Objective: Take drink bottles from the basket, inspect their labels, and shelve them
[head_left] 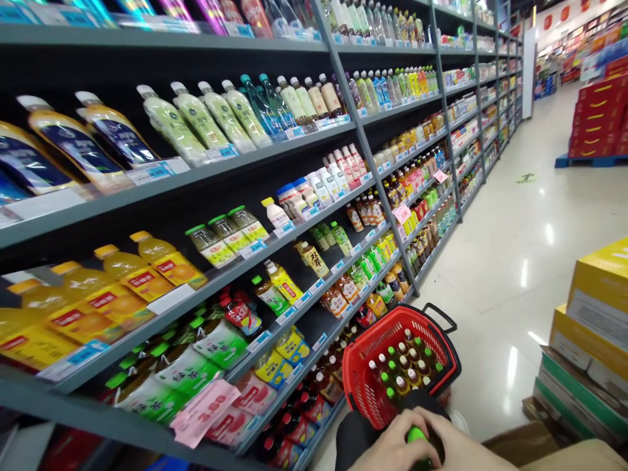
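At the bottom of the view, my left hand [392, 445] and my right hand [464, 441] come together around a bottle with a green cap [417, 434]. The fingers of both hands are curled about it, and its lower body is hidden. Just beyond them stands a red shopping basket [360, 350] with black handles. Inside it are several upright drink bottles [403, 361], some with white caps and some with green ones. My hands are close to the basket's near edge.
A tall grey shelf rack [360, 140] full of drinks runs along the left. Pink price tags [205, 412] hang from it. To the right are yellow cartons [596, 294], and farther off red boxes [596, 121] rest on a blue pallet [586, 160]. Between them stretches a shiny floor [495, 261].
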Motion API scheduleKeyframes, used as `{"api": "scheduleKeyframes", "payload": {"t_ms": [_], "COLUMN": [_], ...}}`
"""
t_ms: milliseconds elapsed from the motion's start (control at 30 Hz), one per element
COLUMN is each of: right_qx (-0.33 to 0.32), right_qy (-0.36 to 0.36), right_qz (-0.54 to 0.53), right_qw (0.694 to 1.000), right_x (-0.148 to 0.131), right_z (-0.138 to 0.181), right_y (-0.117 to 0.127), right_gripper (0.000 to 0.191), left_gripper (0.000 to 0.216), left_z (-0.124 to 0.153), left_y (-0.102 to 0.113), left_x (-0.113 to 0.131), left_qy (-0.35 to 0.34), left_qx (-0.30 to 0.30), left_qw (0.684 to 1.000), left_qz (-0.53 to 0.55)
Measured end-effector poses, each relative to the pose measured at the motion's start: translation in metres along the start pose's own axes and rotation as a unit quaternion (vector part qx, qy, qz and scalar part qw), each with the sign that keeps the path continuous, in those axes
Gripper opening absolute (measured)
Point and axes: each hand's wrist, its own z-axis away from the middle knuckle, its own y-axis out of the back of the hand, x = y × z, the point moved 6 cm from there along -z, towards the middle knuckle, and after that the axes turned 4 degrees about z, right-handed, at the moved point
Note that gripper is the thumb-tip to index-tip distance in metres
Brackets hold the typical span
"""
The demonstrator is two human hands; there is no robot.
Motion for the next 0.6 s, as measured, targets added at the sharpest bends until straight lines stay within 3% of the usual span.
{"api": "scheduleKeyframes", "payload": {"t_ms": [167, 400, 500, 600], "right_qx": [-0.017, -0.025, 0.003, 0.027], "right_qy": [0.006, 0.028, 0.011, -0.026], "right_qz": [0.024, 0.031, 0.059, 0.069], "right_qw": [1.0, 0.999, 0.998, 0.997], "right_x": [0.002, 0.004, 0.017, 0.045], "right_z": [-0.003, -0.007, -0.01, -0.018], "right_y": [-0.001, -0.003, 0.0, 0.001], "right_gripper": [0.046, 0.051, 0.061, 0.061], "left_gripper": [0.021, 0.039, 0.046, 0.036], "left_z": [0.004, 0.018, 0.026, 0.033], "left_y": [-0.004, 0.006, 0.017, 0.031], "left_x": [-0.022, -0.056, -0.063, -0.058], "left_qy": [0.045, 0.078, 0.079, 0.096], "left_qx": [0.001, 0.089, 0.121, 0.144], "left_qw": [0.998, 0.991, 0.989, 0.985], "left_qz": [0.051, 0.057, 0.021, -0.006]}}
